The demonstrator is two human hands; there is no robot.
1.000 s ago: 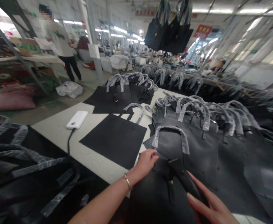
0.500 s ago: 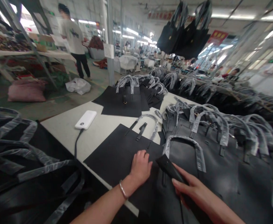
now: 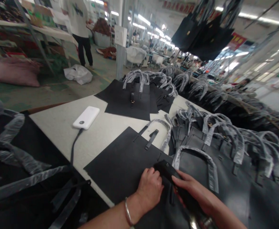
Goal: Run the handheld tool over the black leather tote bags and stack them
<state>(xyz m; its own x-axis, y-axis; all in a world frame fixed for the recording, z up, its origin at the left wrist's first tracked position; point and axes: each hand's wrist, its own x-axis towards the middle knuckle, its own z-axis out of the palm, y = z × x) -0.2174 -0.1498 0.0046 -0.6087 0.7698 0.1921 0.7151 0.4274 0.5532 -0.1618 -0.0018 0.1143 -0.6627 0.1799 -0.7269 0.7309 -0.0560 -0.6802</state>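
At lower centre of the frame, right hand (image 3: 196, 187) pinching a black leather tab (image 3: 164, 169) on a black tote bag (image 3: 196, 168), left hand (image 3: 150, 189) just beside, contact unclear, seemingly strap fitting, steady holding needed next.

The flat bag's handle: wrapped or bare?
Wrapped: the handle of the flat bag has shiny film wound around it.

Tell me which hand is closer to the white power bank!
Left. The left hand is below and to the right of the power bank; the right hand is farther right, past the left hand.
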